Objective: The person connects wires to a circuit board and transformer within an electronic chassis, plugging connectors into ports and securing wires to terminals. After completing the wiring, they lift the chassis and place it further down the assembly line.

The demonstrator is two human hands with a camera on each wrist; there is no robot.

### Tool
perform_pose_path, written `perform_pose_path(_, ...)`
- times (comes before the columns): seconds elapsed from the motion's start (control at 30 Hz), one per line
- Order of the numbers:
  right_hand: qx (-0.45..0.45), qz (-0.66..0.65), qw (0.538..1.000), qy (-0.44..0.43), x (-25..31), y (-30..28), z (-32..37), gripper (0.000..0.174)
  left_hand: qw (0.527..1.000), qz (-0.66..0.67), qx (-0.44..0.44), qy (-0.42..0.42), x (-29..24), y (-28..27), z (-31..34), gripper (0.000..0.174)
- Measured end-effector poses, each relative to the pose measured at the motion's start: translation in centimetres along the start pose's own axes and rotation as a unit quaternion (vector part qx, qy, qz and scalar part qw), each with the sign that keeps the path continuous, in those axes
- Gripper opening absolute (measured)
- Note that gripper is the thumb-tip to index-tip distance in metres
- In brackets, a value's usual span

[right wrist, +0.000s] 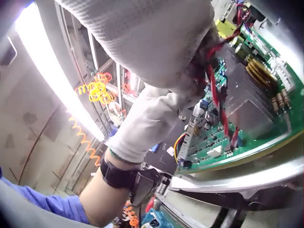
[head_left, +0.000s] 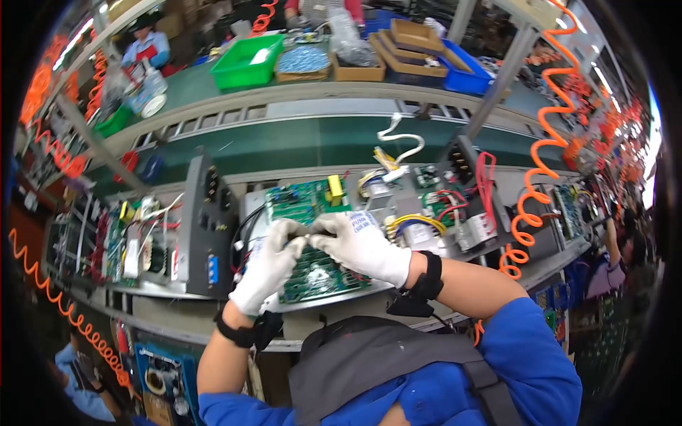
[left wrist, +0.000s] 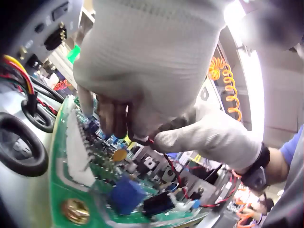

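A green circuit board [head_left: 298,206], packed with components, lies in a metal chassis in front of me. Both hands wear white knitted gloves with darkened fingertips and meet over the board's middle. My left hand [head_left: 270,264] has its fingers curled in, its tips close against those of my right hand [head_left: 362,247]. A twisted red and black wire [right wrist: 213,88] rises from the board into the right hand's fingers. In the left wrist view this twisted wire [left wrist: 176,172] runs up to where both hands pinch it. The wire's end is hidden among the fingers.
Open chassis units with a dark upright panel [head_left: 202,220] and bundled cables [head_left: 415,224] stand on either side. Behind runs a green conveyor [head_left: 284,145]. A green bin [head_left: 245,60] and cardboard trays [head_left: 359,69] sit beyond. An orange coiled hose [head_left: 543,145] hangs at right.
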State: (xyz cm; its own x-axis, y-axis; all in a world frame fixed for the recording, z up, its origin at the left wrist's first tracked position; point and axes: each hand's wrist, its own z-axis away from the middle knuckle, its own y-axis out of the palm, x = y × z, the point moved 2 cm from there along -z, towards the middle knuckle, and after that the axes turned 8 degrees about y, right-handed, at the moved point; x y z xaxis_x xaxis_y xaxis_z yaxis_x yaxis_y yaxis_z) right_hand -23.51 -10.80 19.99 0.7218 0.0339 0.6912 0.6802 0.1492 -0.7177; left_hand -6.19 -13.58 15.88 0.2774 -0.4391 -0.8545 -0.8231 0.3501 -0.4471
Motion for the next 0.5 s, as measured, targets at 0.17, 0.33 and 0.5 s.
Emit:
perform_pose_path(0.17,-0.040,-0.337,0.940,-0.032,0.3,-9.5,0.0,0.020,0.990,0.119,-0.070,0.036,-5.3,-0.1,-5.0,0.018)
perform_pose_path(0.33,-0.216,-0.514,0.830,-0.018,-4.5,-18.9,-3.6,0.026,0.902,-0.290,0.280,0.157,-4.1,7.0,-12.6,0.025)
perform_pose_path(0.5,-0.227,-0.383,0.893,0.064,-8.7,-22.7,-5.3,0.022,0.921,-0.183,0.303,0.163,-1.8,10.6,-17.5,0.036)
